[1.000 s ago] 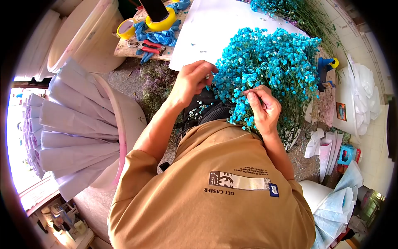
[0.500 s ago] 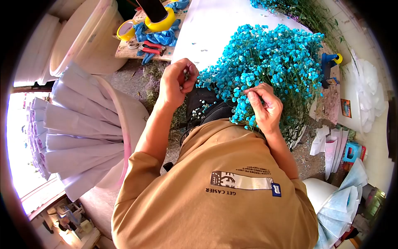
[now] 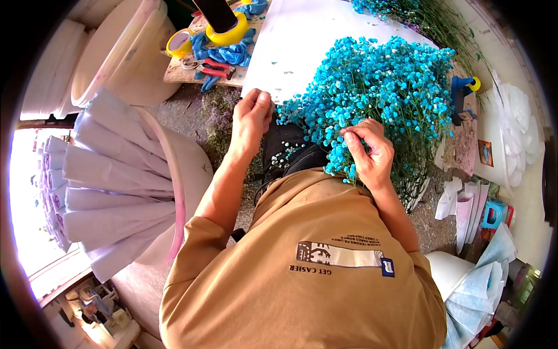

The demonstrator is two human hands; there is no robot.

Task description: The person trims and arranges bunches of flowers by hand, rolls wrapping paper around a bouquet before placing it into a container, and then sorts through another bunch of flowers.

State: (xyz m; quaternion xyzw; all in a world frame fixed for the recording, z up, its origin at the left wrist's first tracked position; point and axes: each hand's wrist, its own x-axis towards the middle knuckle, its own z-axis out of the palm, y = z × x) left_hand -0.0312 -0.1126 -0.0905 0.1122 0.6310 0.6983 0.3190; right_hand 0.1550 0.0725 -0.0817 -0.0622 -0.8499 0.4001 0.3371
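A large bunch of small blue flowers (image 3: 378, 87) with thin green stems lies over my lap and the table edge. At its lower front side, my right hand (image 3: 370, 150) pinches a sprig between thumb and fingers. My left hand (image 3: 251, 121) is closed in a loose fist just left of the bunch, knuckles up; its contents are hidden. Loose pale and blue blossoms (image 3: 285, 152) are scattered on the dark cloth of my lap, between the two hands.
White paper (image 3: 285, 52) covers the table. Red-handled pruners (image 3: 214, 68), blue gloves (image 3: 232, 55) and yellow tape (image 3: 179, 43) lie at its left. A bucket (image 3: 189, 168) of wrapped paper stands left. More flowers (image 3: 383, 9) lie behind; a blue tape dispenser (image 3: 461, 93) is right.
My left hand has moved left, away from the bunch, and its fingers have curled closed. My right hand has stayed almost in place at the sprig.
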